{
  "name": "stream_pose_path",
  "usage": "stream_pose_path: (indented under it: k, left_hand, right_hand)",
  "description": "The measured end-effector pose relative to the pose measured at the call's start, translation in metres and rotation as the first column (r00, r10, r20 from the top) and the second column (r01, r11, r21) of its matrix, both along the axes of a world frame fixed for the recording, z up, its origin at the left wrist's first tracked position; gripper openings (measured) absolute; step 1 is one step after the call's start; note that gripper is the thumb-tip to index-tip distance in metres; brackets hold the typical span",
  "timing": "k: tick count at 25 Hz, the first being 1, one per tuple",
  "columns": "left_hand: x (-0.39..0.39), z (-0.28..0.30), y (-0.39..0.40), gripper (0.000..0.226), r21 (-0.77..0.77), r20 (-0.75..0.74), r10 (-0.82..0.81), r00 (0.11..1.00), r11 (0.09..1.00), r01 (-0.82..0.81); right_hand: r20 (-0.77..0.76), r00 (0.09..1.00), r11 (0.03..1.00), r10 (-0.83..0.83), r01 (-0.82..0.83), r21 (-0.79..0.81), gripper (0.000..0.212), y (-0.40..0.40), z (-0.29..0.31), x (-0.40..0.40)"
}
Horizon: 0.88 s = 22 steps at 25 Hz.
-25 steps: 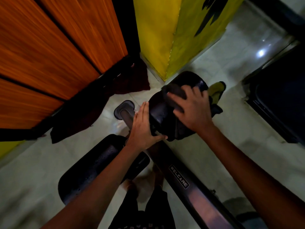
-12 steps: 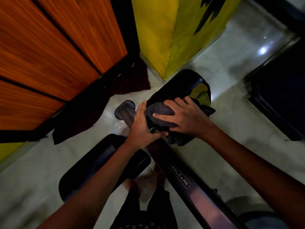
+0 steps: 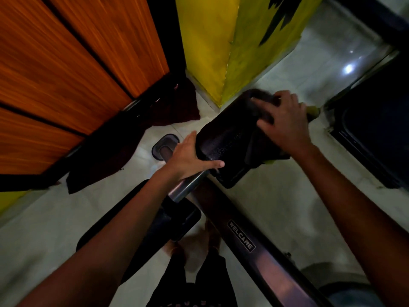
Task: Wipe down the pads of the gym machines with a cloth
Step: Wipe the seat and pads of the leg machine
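Head view: black pad sits on a steel bar of the gym machine, just in front of the yellow pillar. Right hand presses a dark cloth onto the pad's far end, the end nearest the pillar; fingers spread and curled over the cloth, bunching it. A yellowish corner of the cloth pokes out past the knuckles. Left hand braces the pad's near end, fingers straight along its side, thumb flat across the lower edge, holding nothing.

To do this step well, I'd say: keep the left hand steady so the pad does not spin on the bar, pull the cloth in long strokes end to end, keep the palm flat for even pressure, then roll the pad to reach the underside. The pad's middle shows a wet or speckled sheen, so it likely needs another pass. A second pad lies lower, on the near side from the pillar, under the left forearm, probably next.

Versus half a second ago: the right hand and cloth have moved from the pad's near end, beside the left hand, up to the far end. The pad's top is now exposed. The left hand has barely shifted.
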<state>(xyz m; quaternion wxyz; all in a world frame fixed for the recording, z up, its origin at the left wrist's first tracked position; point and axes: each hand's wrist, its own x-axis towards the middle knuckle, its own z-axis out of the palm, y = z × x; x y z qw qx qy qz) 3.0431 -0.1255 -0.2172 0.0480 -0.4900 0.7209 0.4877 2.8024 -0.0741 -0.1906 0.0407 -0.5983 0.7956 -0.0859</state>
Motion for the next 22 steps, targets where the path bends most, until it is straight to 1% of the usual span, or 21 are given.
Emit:
stream_pose_path:
  k: [1,2,3,4,5,6,7,8,9,10,11,12,13,14,15,17,18,19,20,21,22]
  left_hand:
    - [0.0,-0.001,0.0,0.118,0.024,-0.037,0.005,0.999,1.0,-0.004]
    - [-0.001,-0.001,0.0,0.112,-0.007,-0.073,0.005,0.997,1.0,-0.006]
    - [-0.002,-0.002,0.002,0.11,-0.078,-0.068,-0.013,0.998,0.997,0.007]
    - [-0.004,-0.002,0.007,0.111,-0.159,-0.03,-0.04,0.999,0.987,0.035]
    - [-0.007,-0.004,0.016,0.116,-0.242,0.015,-0.062,0.998,0.968,0.063]
    - [-0.01,-0.004,0.027,0.121,-0.315,0.051,-0.065,0.997,0.946,0.078]
    - [-0.012,-0.004,0.037,0.123,-0.381,0.057,-0.048,0.997,0.922,0.066]
    - [-0.014,-0.003,0.045,0.124,-0.44,0.042,-0.023,0.999,0.897,0.039]
    - [-0.013,-0.006,0.051,0.124,-0.48,0.019,-0.005,1.0,0.877,0.013]
    - [-0.013,-0.007,0.053,0.124,-0.502,0.003,0.006,1.0,0.865,-0.004]
    - [-0.011,-0.009,0.053,0.124,-0.506,-0.009,0.018,1.0,0.862,-0.02]
    - [-0.01,-0.012,0.052,0.124,-0.498,-0.027,0.034,0.999,0.866,-0.043]
    - [-0.008,-0.014,0.05,0.125,-0.472,-0.052,0.05,0.997,0.879,-0.069]
    - [-0.005,-0.016,0.049,0.125,-0.443,-0.077,0.056,0.995,0.892,-0.084]
    - [-0.003,-0.016,0.047,0.125,-0.426,-0.104,0.049,0.993,0.9,-0.089]
    - [0.004,-0.014,0.039,0.121,-0.416,-0.141,0.027,0.99,0.906,-0.084]
    - [0.007,-0.01,0.032,0.117,-0.402,-0.154,0.027,0.988,0.911,-0.088]
    - [0.007,-0.006,0.024,0.113,-0.379,-0.159,0.033,0.987,0.921,-0.091]
    - [0.007,-0.001,0.015,0.109,-0.348,-0.151,0.031,0.988,0.934,-0.082]
    - [0.005,0.001,0.008,0.107,-0.311,-0.126,0.018,0.992,0.949,-0.057]
    - [0.002,0.003,0.002,0.109,-0.251,-0.087,-0.001,0.996,0.968,-0.021]
  right_hand:
    - [-0.001,0.992,0.992,-0.127,0.127,0.025,0.063,-0.004,0.001,-0.006]
    - [-0.031,0.983,0.982,-0.183,0.184,0.036,0.06,-0.007,0.001,-0.002]
    - [-0.065,0.985,0.987,-0.159,0.16,0.02,0.057,-0.009,0.0,0.007]
    - [-0.101,0.993,0.998,-0.063,0.062,-0.01,0.055,-0.008,-0.002,0.02]
    - [-0.132,0.989,0.997,0.068,-0.073,-0.034,0.053,-0.003,-0.004,0.03]
    - [-0.157,0.967,0.976,0.203,-0.212,-0.049,0.054,0.005,-0.008,0.036]
    - [-0.174,0.939,0.95,0.296,-0.308,-0.049,0.054,0.01,-0.011,0.034]
    - [-0.16,0.933,0.942,0.322,-0.332,-0.042,0.055,0.012,-0.011,0.025]
    - [-0.116,0.96,0.964,0.256,-0.262,-0.043,0.056,0.011,-0.01,0.016]
    - [-0.057,0.99,0.99,0.13,-0.132,-0.046,0.057,0.009,-0.008,0.011]
    - [-0.029,0.999,0.998,0.013,-0.015,-0.054,0.057,0.008,-0.008,0.013]
    - [-0.036,0.999,0.997,-0.029,0.026,-0.071,0.056,0.008,-0.008,0.022]
    - [-0.068,0.998,0.996,0.012,-0.018,-0.091,0.055,0.011,-0.011,0.035]
    - [-0.102,0.988,0.986,0.115,-0.126,-0.105,0.054,0.017,-0.014,0.05]
    - [-0.132,0.958,0.955,0.255,-0.271,-0.121,0.052,0.023,-0.016,0.062]
    - [-0.164,0.85,0.846,0.501,-0.521,-0.115,0.05,0.034,-0.017,0.067]
    - [-0.196,0.789,0.789,0.582,-0.607,-0.098,0.05,0.035,-0.017,0.06]
    - [-0.234,0.746,0.751,0.624,-0.655,-0.083,0.052,0.034,-0.019,0.049]
    - [-0.252,0.753,0.764,0.608,-0.641,-0.074,0.054,0.031,-0.021,0.035]
    - [-0.225,0.82,0.829,0.526,-0.554,-0.083,0.055,0.028,-0.02,0.02]
    - [-0.154,0.918,0.917,0.367,-0.384,-0.109,0.055,0.023,-0.018,0.008]
